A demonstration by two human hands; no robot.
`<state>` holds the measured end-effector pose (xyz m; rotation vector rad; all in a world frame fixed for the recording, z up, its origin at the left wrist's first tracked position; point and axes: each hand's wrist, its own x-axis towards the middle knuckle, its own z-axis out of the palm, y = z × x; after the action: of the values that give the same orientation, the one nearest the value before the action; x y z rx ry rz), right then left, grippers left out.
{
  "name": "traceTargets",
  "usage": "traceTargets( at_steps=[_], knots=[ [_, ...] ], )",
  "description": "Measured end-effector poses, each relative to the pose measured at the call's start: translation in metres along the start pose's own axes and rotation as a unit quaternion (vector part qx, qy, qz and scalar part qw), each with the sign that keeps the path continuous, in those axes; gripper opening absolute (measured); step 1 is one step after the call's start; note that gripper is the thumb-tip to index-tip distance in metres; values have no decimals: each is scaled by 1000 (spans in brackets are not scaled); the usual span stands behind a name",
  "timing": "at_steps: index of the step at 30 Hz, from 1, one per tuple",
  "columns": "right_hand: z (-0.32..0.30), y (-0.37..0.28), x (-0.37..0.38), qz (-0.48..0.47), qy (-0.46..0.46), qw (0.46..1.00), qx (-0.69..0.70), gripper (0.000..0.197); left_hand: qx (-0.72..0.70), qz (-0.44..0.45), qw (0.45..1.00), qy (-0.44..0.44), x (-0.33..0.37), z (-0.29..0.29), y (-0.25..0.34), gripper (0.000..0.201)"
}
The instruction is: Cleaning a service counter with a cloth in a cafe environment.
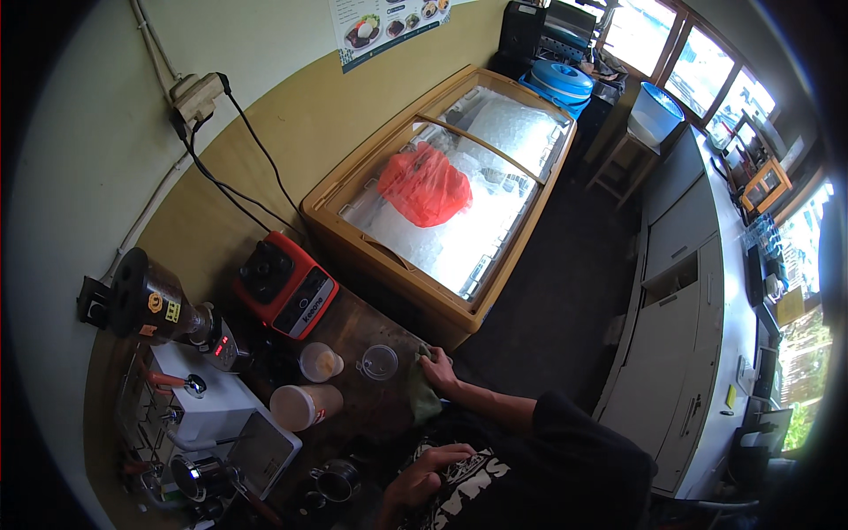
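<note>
My right hand (pixel 439 371) is closed on a green cloth (pixel 425 400) at the right edge of the dark counter. My left hand (pixel 427 477) hangs in front of my black shirt, fingers loosely bent and apart, with nothing visible in it. A clear round plastic lid (pixel 379 363) lies on the counter just left of the cloth. Beside it stands a clear plastic cup (pixel 321 362) with something pale inside. A larger whitish tub (pixel 306 407) sits nearer the coffee machine. Close to my left hand is a dark metal pitcher (pixel 336 480).
An espresso machine (pixel 212 397) and a coffee grinder (pixel 159 305) occupy the left side. A red blender base (pixel 287 287) stands by the wall. Beyond the counter is a chest freezer (pixel 353 177) with a red plastic bag (pixel 426 185) on top. White cabinets (pixel 671 344) line the right.
</note>
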<state>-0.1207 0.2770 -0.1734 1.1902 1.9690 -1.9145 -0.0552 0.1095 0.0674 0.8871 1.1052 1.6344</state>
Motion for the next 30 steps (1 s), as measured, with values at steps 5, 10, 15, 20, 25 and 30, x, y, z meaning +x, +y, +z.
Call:
traceTargets(
  at_steps=[5,10,15,20,25,30],
  knots=[
    [3,0,2,12,-3,1000,-23,52,27,18,997,65,-7,2,-5,94],
    [1,3,4,9,0,1000,1,51,17,-10,1000,23,8,6,19,89],
    [1,-5,-3,12,14,1000,2,49,-44,-78,995,-32,18,15,11,99],
    [6,-7,-2,-7,34,999,-30,51,-41,-75,996,-31,19,4,15,98],
    [4,-13,-2,-1,43,999,-25,49,-27,-70,997,5,19,4,16,93],
    [0,-14,-5,10,46,999,-19,48,-67,-81,962,251,-24,24,-9,87]
  ],
)
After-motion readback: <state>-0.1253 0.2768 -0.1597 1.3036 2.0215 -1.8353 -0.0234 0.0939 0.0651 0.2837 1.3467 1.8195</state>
